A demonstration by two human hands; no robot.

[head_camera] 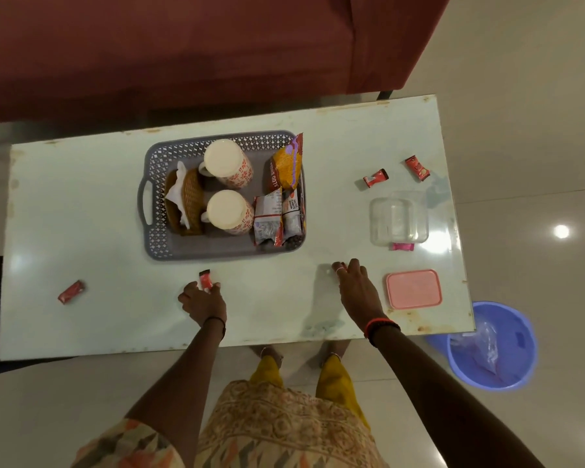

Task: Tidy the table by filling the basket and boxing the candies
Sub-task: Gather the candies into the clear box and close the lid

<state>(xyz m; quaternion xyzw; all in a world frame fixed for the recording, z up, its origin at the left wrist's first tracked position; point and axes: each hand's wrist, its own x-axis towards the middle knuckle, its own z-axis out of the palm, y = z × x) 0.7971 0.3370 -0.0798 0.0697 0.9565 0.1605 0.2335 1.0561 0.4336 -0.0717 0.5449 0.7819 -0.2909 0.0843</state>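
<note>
A grey perforated basket point(154, 170) sits mid-table with two upturned mugs point(224, 163), a brown napkin holder point(186, 204) and snack packets point(286, 170) inside. My left hand point(203, 300) pinches a red candy point(205, 280) just in front of the basket. My right hand point(353, 285) rests flat on the table, fingers spread, holding nothing. A clear plastic box point(399, 217) stands open at the right, with its pink lid point(414, 288) lying nearer me. Loose candies lie at the far left point(71, 292), at the right back point(375, 178) point(418, 167), and a pink one point(402, 246) against the box.
The white table's front edge point(217, 346) is close to my body. A blue waste bin point(492, 346) with a plastic liner stands on the floor at the table's right front corner. A dark red sofa point(183, 45) runs behind the table.
</note>
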